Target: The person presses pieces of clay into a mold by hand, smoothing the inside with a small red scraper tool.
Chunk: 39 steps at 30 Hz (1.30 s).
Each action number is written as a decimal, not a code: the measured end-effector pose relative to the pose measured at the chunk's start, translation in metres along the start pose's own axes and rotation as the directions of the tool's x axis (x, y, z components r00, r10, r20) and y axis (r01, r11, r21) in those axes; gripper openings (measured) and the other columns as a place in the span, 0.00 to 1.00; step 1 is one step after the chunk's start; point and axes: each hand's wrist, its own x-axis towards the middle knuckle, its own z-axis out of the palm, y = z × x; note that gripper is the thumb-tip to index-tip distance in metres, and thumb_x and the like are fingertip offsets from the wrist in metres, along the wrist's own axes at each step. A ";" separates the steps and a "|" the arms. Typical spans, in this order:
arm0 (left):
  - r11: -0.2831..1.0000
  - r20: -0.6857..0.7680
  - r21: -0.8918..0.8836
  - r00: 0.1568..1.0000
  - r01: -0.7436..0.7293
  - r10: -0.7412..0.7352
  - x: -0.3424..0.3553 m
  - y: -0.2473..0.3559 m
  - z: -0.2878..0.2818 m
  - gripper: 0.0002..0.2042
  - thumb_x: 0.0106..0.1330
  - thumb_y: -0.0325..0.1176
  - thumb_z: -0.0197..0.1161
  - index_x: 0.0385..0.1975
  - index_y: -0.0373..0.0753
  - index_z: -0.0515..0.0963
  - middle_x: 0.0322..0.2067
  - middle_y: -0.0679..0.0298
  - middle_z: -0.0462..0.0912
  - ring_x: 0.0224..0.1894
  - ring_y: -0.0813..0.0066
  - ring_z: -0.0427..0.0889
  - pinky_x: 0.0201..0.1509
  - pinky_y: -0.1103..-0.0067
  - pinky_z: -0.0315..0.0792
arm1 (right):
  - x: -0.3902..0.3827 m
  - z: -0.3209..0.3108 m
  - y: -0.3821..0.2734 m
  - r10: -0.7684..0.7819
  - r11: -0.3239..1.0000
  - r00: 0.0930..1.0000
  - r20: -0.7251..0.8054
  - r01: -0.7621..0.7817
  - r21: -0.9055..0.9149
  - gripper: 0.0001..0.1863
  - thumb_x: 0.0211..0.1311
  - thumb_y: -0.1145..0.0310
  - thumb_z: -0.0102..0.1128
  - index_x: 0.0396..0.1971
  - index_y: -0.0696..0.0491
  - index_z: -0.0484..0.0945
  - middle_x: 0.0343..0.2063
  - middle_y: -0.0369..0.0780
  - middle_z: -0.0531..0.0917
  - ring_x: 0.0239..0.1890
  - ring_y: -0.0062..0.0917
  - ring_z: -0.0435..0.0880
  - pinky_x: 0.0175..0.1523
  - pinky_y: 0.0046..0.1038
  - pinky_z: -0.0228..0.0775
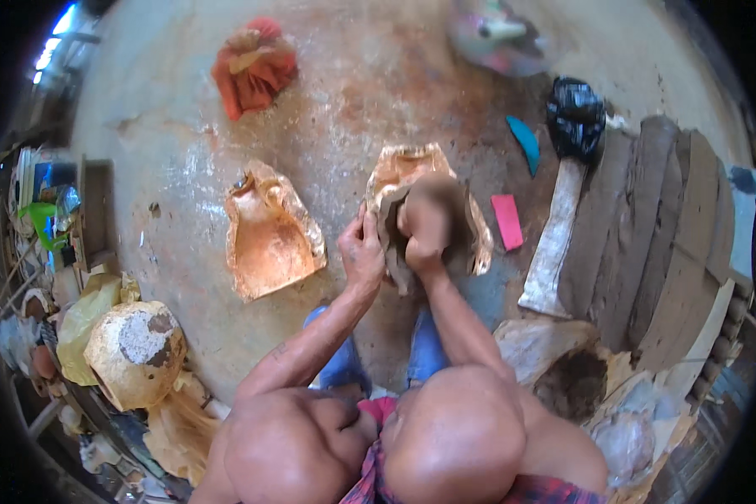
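Works with both arms reaching forward over a wide, stained, scuffed surface (336, 126). At far right, has a row of long grey-brown clay slabs (664, 227), partly overlapping. Near the right upper arm, has a chunky pale hollow form (525, 340) with a dark cavity; at lower left, a rounded pale block (113, 353) with a rough white patch, beside crumpled yellowish plastic (88, 315). Straight ahead, has one open orange-tan mould (407, 160) under the hands, lined with a soft dark sheet of clay (462, 235) standing up at the edges. Left of this, well apart, has a second orange-tan mould (273, 244), hollow side up and bare. Beside the slabs, has a long whitish strip (554, 244), running up to a shiny black plastic bundle (575, 118). Farther off, has a crumpled red bundle (256, 71). Lays the left hand (363, 248) along the left edge of mould and clay, fingers nearly straight; cannot tell how firmly closed. Reaches the right hand (424, 239) into the clay hollow, grip curled but blurred; cannot tell its opening or hold. Right of the mould, has a teal crescent (525, 143) and a small pink rectangle (506, 221).
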 end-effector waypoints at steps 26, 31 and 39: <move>0.993 0.071 -0.015 0.990 -0.119 0.119 -0.014 0.001 0.010 0.21 0.83 0.35 0.52 0.68 0.28 0.74 0.45 0.69 0.83 0.46 0.84 0.73 0.51 0.80 0.73 | 0.095 -0.048 0.038 0.045 0.950 0.880 0.474 0.108 -0.292 0.37 0.82 0.45 0.42 0.80 0.54 0.57 0.80 0.51 0.55 0.82 0.41 0.53 0.81 0.43 0.48; 0.980 -0.001 -0.083 0.983 -0.183 0.184 -0.005 -0.016 -0.002 0.21 0.84 0.36 0.53 0.67 0.29 0.75 0.48 0.65 0.85 0.47 0.85 0.75 0.53 0.80 0.74 | 0.084 -0.030 0.050 0.072 0.945 0.908 0.412 0.070 -0.319 0.37 0.82 0.45 0.42 0.79 0.54 0.58 0.80 0.52 0.57 0.83 0.43 0.52 0.81 0.44 0.48; 1.000 0.125 -0.021 0.992 -0.017 0.019 -0.013 0.011 -0.001 0.22 0.84 0.36 0.53 0.69 0.28 0.73 0.48 0.66 0.86 0.46 0.85 0.76 0.52 0.81 0.74 | 0.058 -0.004 -0.082 -0.466 0.826 0.877 0.114 0.478 -0.299 0.34 0.83 0.51 0.47 0.76 0.60 0.60 0.77 0.50 0.61 0.78 0.41 0.63 0.78 0.44 0.57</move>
